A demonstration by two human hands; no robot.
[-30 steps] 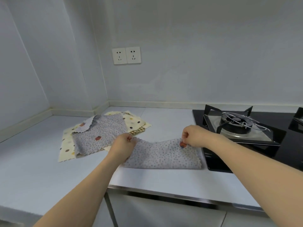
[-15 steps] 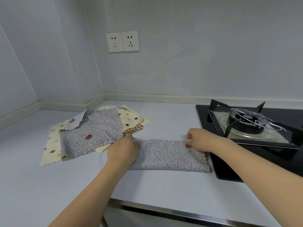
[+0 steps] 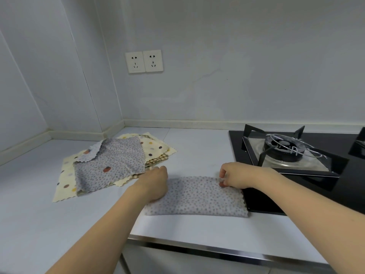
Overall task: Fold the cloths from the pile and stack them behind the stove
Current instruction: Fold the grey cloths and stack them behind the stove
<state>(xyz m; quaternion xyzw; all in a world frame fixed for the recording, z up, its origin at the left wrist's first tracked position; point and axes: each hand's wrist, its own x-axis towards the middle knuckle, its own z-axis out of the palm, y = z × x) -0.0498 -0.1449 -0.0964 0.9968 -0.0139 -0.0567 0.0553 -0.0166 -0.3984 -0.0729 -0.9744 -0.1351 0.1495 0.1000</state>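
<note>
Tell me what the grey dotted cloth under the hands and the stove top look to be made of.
Grey cloth: soft, matte fabric, maybe microfibre; it folds limply and has a scalloped edge. Stove top: glossy black, probably glass; it reflects light.

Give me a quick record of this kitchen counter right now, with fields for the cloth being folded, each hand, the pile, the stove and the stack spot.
cloth in work: grey dotted cloth, folded into a long strip, flat on the counter
left hand: on the strip's left end
right hand: pinching its far right corner
pile: grey and cream cloths, left of the strip
stove: right, strip's end touches its edge
behind stove: no cloths visible
</note>
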